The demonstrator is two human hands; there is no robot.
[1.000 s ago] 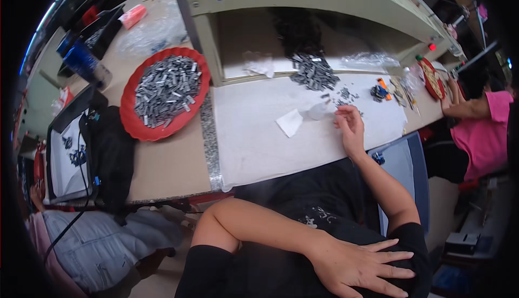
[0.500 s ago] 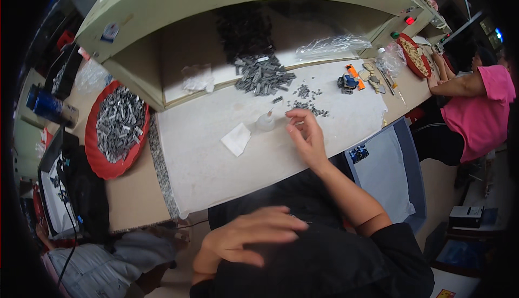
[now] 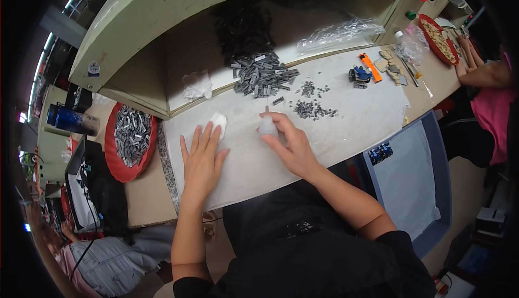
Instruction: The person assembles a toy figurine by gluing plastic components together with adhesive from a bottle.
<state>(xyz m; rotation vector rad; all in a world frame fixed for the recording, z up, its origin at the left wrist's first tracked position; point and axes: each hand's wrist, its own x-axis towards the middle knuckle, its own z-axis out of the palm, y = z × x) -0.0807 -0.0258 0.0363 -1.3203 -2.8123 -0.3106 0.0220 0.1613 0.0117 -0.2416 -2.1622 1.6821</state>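
My right hand (image 3: 294, 148) is closed round a small translucent squeeze bottle (image 3: 267, 127) with a thin needle tip, standing upright on the white sheet (image 3: 246, 160). My left hand (image 3: 202, 157) lies with fingers spread on the sheet, its fingertips at a folded white tissue (image 3: 220, 121) and partly covering it. Just beyond the bottle lies a single dark grey piece (image 3: 278, 101). Farther back is a heap of similar grey pieces (image 3: 261, 76), and to the right are scattered tiny grey parts (image 3: 313, 110).
A red tray (image 3: 114, 155) of grey pieces stands left. At the right are a small blue wheeled model (image 3: 359, 76), an orange-handled tool (image 3: 370, 67) and beige blocks (image 3: 390, 67). A grey-blue bin (image 3: 440, 190) sits right of my lap. A person in pink (image 3: 492, 109) works farther right.
My left hand has moved from above my lap forward to the tissue. My right hand has shifted onto the bottle and closed round it. The whole view has turned slightly.
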